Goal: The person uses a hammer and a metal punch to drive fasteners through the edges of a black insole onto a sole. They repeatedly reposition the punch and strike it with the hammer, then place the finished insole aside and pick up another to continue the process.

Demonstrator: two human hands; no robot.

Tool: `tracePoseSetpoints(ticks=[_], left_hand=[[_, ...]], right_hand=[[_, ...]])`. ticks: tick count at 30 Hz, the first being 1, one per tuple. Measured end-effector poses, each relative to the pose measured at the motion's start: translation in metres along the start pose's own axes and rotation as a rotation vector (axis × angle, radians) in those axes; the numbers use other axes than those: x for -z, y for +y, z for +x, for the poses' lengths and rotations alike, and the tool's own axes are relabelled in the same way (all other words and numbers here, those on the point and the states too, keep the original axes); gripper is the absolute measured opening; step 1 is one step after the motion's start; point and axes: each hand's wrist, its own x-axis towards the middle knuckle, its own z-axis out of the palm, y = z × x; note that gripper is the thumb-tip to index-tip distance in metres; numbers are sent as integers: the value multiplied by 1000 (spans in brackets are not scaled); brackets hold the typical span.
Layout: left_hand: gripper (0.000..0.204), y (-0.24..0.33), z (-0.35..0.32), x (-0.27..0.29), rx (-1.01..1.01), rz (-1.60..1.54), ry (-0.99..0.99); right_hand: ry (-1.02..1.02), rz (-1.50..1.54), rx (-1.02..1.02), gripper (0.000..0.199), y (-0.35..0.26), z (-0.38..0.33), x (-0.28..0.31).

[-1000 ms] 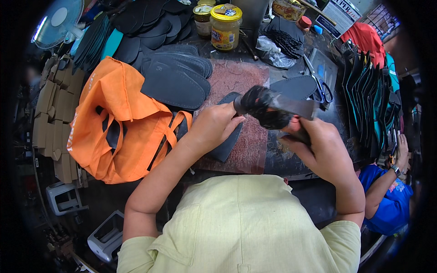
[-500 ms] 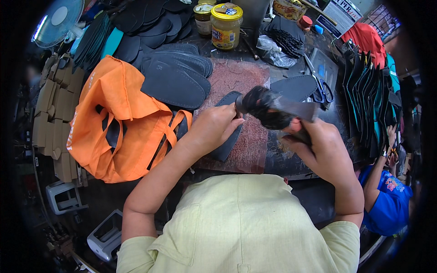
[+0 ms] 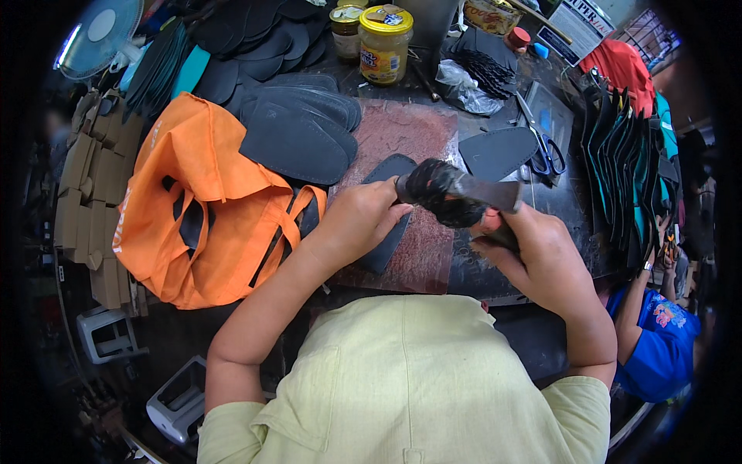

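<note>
My right hand [image 3: 545, 255] is closed around the handle of a hammer [image 3: 498, 195], whose head is partly wrapped in black. One end of the hammer head comes right up against my left hand [image 3: 359, 216]. The fingers of that hand are pinched together over a dark, sole-shaped piece [image 3: 384, 254]; whatever they grip is hidden behind them and the hammer. Beneath the piece lies a worn reddish board [image 3: 425, 259]. A second dark sole piece [image 3: 498, 151] rests to the right, beside scissors [image 3: 550, 155] with blue handles.
An orange cloth bag [image 3: 232, 259] sits at the left, below stacked dark sole pieces [image 3: 297, 139]. Yellow-lidded jars [image 3: 384, 54] stand at the back. Black and teal strips [image 3: 618, 162] hang at the right, near a co-worker in a blue shirt [image 3: 657, 340].
The hammer head has swung slightly down and tilted, with my right hand shifting a little. My left hand has stayed in almost the same place.
</note>
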Motion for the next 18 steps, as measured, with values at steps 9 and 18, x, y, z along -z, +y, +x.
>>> tracePoseSetpoints(ticks=[9, 18], left_hand=[[16, -2, 3, 4, -92, -82, -1], [16, 5, -4, 2, -130, -60, 18]], right_hand=[[328, 152, 221, 51, 9, -20, 3], [-38, -66, 39, 48, -1, -3, -2]])
